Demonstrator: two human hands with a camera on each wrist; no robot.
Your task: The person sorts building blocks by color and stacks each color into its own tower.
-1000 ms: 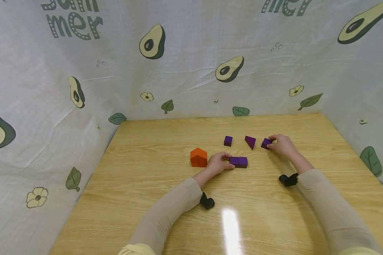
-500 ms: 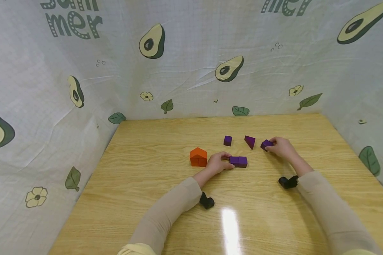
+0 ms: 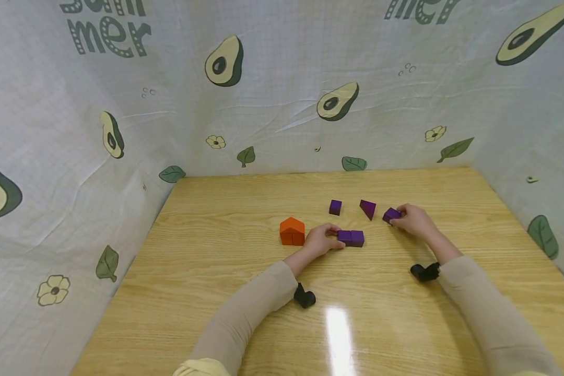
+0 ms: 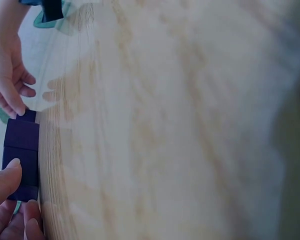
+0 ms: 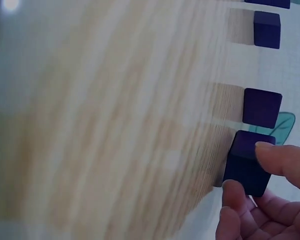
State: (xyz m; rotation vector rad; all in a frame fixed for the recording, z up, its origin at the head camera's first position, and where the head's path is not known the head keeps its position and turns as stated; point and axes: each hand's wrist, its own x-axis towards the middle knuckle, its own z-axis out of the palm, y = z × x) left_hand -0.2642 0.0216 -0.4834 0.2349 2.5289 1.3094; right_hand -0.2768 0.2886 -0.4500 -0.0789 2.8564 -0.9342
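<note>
Two purple cubes [image 3: 356, 238] stand side by side on the table in the head view. My left hand [image 3: 320, 241] grips the left one between thumb and fingers; in the left wrist view the thumb lies against the purple cube's side [image 4: 27, 162]. My right hand [image 3: 415, 221] pinches another purple cube [image 3: 391, 215], low over or on the table; I cannot tell which. The right wrist view has this cube [image 5: 247, 162] between thumb and fingertips. To its left is a purple triangular block [image 3: 368, 209], and further left a single purple cube [image 3: 336, 207].
An orange house shape [image 3: 292, 232] made of blocks stands just left of my left hand. The wooden table [image 3: 216, 292] meets a patterned cloth [image 3: 282, 104] at its back and sides. A black wrist device [image 3: 305, 296] sits at each cuff.
My right hand has drawn its purple cube slightly toward me, turning it a little. The left hand and the other blocks have stayed in place.
</note>
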